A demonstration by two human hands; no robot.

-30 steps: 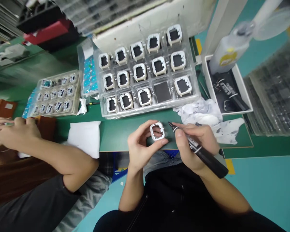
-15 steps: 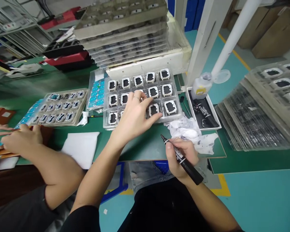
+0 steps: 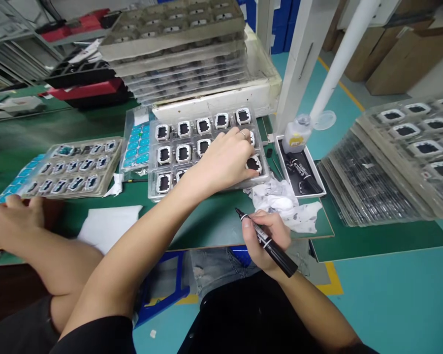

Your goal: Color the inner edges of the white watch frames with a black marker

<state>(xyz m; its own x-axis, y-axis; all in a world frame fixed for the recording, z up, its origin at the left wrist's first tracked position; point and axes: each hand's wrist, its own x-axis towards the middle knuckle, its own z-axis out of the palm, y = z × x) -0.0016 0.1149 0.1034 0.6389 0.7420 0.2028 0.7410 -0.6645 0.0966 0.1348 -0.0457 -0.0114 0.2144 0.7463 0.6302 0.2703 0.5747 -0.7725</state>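
My left hand [image 3: 227,160] reaches over a clear plastic tray [image 3: 155,195], which holds rows of squarish white frames with black centres, like watch cases. Its thumb and fingers close around the white frame [image 3: 254,164] at the tray's front right corner, still in its pocket. The palm and wrist hide several frames underneath. Just in front of the table edge, my right hand [image 3: 265,238] grips a black marker pen [image 3: 271,246], uncapped, its dark tip pointing up and left. A crumpled, ink-spotted white cloth [image 3: 280,201] lies beyond this hand.
Right of the tray, a white box [image 3: 315,195] holds a bottle [image 3: 296,135] and another marker. Stacked trays [image 3: 376,167] stand at right, more [image 3: 177,64] behind. Leftward are blue parts in a bag [image 3: 136,147], another filled tray [image 3: 79,167], a white sheet [image 3: 109,226] and a co-worker's arm [image 3: 55,255].
My left hand has moved right across the tray and closed around the front right corner frame. The right hand keeps the marker. The view has shifted slightly.
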